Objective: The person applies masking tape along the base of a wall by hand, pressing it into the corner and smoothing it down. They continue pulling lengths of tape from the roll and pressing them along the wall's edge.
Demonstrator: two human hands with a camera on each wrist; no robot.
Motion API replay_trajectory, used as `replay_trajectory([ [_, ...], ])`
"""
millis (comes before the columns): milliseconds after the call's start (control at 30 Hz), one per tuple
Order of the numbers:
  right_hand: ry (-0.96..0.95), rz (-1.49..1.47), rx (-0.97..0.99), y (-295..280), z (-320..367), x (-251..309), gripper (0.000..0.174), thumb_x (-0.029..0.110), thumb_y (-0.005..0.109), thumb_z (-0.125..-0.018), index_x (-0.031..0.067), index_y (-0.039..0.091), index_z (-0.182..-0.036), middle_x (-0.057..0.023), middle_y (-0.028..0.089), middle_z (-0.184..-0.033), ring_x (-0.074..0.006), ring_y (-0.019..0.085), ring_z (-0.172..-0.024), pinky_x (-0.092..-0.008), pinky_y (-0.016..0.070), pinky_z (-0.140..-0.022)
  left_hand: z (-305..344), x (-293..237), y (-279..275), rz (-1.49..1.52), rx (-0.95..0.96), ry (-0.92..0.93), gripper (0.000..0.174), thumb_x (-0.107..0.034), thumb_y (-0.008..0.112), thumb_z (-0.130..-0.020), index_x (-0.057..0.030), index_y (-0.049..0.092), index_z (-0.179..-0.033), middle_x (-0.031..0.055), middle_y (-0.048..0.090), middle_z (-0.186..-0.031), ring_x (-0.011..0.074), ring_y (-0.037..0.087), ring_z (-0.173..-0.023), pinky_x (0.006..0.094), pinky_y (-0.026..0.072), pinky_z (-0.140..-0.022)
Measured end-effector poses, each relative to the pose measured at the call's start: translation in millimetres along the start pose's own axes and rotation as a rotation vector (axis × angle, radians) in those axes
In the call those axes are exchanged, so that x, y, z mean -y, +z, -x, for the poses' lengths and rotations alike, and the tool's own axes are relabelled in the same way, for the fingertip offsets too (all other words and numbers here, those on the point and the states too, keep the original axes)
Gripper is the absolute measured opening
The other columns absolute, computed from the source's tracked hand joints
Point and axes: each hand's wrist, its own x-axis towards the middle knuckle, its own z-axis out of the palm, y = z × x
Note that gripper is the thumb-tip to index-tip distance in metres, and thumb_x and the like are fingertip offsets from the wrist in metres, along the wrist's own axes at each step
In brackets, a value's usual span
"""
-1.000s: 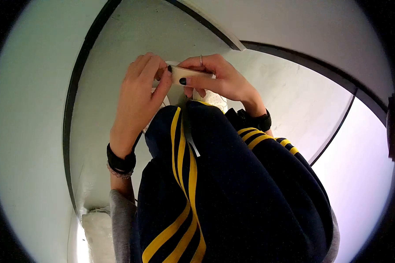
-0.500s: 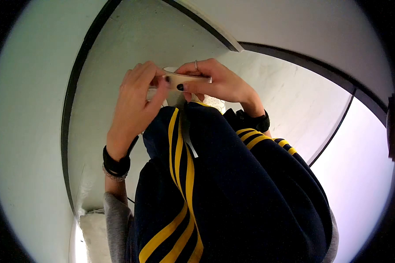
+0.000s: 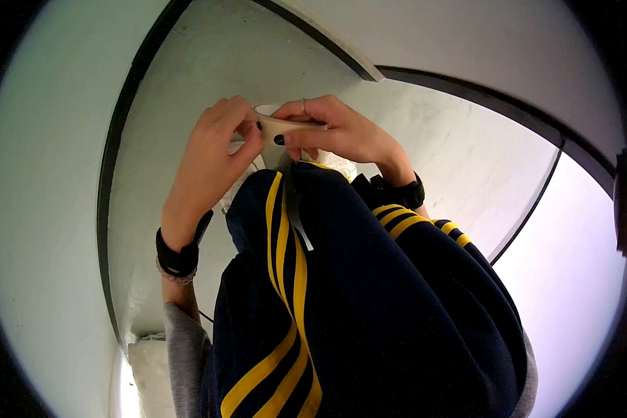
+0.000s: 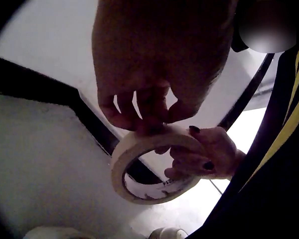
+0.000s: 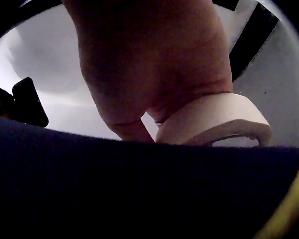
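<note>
A roll of cream masking tape [image 3: 270, 127] is held up between both hands, just beyond the knees. My right hand [image 3: 352, 132] grips its right side, thumb on the near face and fingers behind or through the ring. My left hand [image 3: 212, 146] pinches at the roll's left end with thumb and fingertips. From the left wrist, the tape ring [image 4: 118, 172] shows its open centre and some print inside, with the curled left fingers [image 4: 124, 119] right at its upper outer edge. In the right wrist view, the tape's smooth outer band [image 5: 214, 114] sits beneath the right hand [image 5: 154, 59].
Dark blue trousers [image 3: 376, 279] with yellow stripes cover the bent legs below the hands. White dotted shoes [image 3: 338, 164] show past the knees on the pale floor [image 3: 188, 63]. Dark skirting [image 3: 115, 139] edges the walls. A pale bundle [image 3: 150, 369] stands at lower left.
Both hands and the tape roll have shifted slightly left and down. The roll has tipped so that more of its ring opening shows, while the left fingertips worked along its edge.
</note>
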Motion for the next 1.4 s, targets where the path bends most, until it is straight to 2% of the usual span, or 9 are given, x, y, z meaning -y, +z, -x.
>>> replay_trajectory([
  [467,0.101,0.055,0.173,9,-17,-11,0.037,0.022,0.054,-0.088,-0.0057,0.055,-0.113,-0.0041,0.06,-0.067,-0.0093,0.055,-0.061,-0.0213,0.0441,-0.055,19,-20,-6,0.145,0.154,-0.102,0.01,-0.003,0.056,-0.073,-0.0008,0.046,-0.075,0.012,0.048,-0.072,0.0264,0.047,-0.067,0.0337,0.0396,-0.064],
  [567,0.135,0.034,0.135,11,-15,-12,0.038,0.02,0.059,-0.086,-0.0033,0.054,-0.115,-0.0079,0.062,-0.079,-0.0126,0.059,-0.062,-0.022,0.0466,-0.056,19,-21,-11,0.119,0.19,-0.102,0.011,-0.005,0.056,-0.073,-0.0019,0.046,-0.073,0.0114,0.046,-0.075,0.0262,0.046,-0.07,0.033,0.0387,-0.065],
  [633,-0.151,0.168,-0.065,14,-10,-6,0.028,0.019,0.065,-0.08,0.0037,0.063,-0.104,-0.0132,0.063,-0.093,-0.0196,0.061,-0.085,-0.03,0.0493,-0.072,14,-21,-15,0.031,0.16,-0.013,0.011,-0.006,0.057,-0.071,-0.0026,0.046,-0.072,0.0107,0.046,-0.078,0.0258,0.046,-0.073,0.0332,0.0383,-0.066],
  [667,-0.15,0.165,-0.065,13,-12,-9,0.028,0.019,0.065,-0.08,0.0037,0.063,-0.104,-0.0132,0.063,-0.093,-0.0196,0.061,-0.085,-0.03,0.0493,-0.072,11,-21,-17,-0.057,0.133,0.079,0.011,-0.006,0.057,-0.069,-0.0033,0.046,-0.071,0.0099,0.045,-0.08,0.0254,0.045,-0.076,0.0335,0.038,-0.067],
  [733,-0.537,0.19,-0.07,11,-16,-16,0.025,0.018,0.067,-0.078,0.0076,0.065,-0.1,-0.0138,0.059,-0.104,-0.0234,0.058,-0.095,-0.0336,0.0477,-0.077,3,-28,-22,-0.17,0.127,0.131,0.011,-0.008,0.058,-0.067,-0.004,0.048,-0.069,0.0091,0.044,-0.081,0.0248,0.045,-0.078,0.0344,0.0377,-0.068],
  [967,-0.516,0.383,-0.331,11,-4,-1,0.024,0.011,0.074,-0.067,0.0092,0.066,-0.09,-0.0093,0.061,-0.097,-0.0291,0.056,-0.092,-0.0378,0.043,-0.083,-8,-66,-27,-0.478,0.201,0.23,0.019,-0.02,0.062,-0.061,-0.0048,0.06,-0.073,0.0109,0.049,-0.09,0.0264,0.047,-0.091,0.0377,0.0389,-0.078],
  [1100,-0.711,0.449,-0.178,-52,-44,41,0.024,0.009,0.075,-0.065,0.008,0.066,-0.087,-0.0041,0.063,-0.093,-0.0268,0.056,-0.095,-0.0377,0.0433,-0.083,-64,-68,-50,-0.478,0.138,0.199,0.022,-0.021,0.063,-0.062,-0.0044,0.062,-0.075,0.0119,0.051,-0.096,0.0265,0.047,-0.096,0.0368,0.0388,-0.082],
  [1200,-0.704,0.495,-0.142,-61,-51,54,0.024,0.01,0.075,-0.065,0.0082,0.065,-0.086,-0.003,0.063,-0.094,-0.0264,0.056,-0.096,-0.0371,0.0432,-0.083,-70,-69,-52,-0.541,0.105,0.198,0.022,-0.022,0.063,-0.062,-0.0044,0.062,-0.075,0.0108,0.052,-0.097,0.0256,0.048,-0.097,0.0363,0.0389,-0.082],
  [1400,-0.359,0.351,0.005,-56,-56,37,0.026,0.011,0.075,-0.065,0.006,0.061,-0.087,-0.0082,0.059,-0.096,-0.0298,0.053,-0.094,-0.0382,0.044,-0.081,-64,-54,-45,-0.685,0.099,0.279,0.023,-0.026,0.065,-0.065,-0.0056,0.063,-0.074,0.0073,0.051,-0.097,0.0212,0.047,-0.096,0.0336,0.0377,-0.082],
])
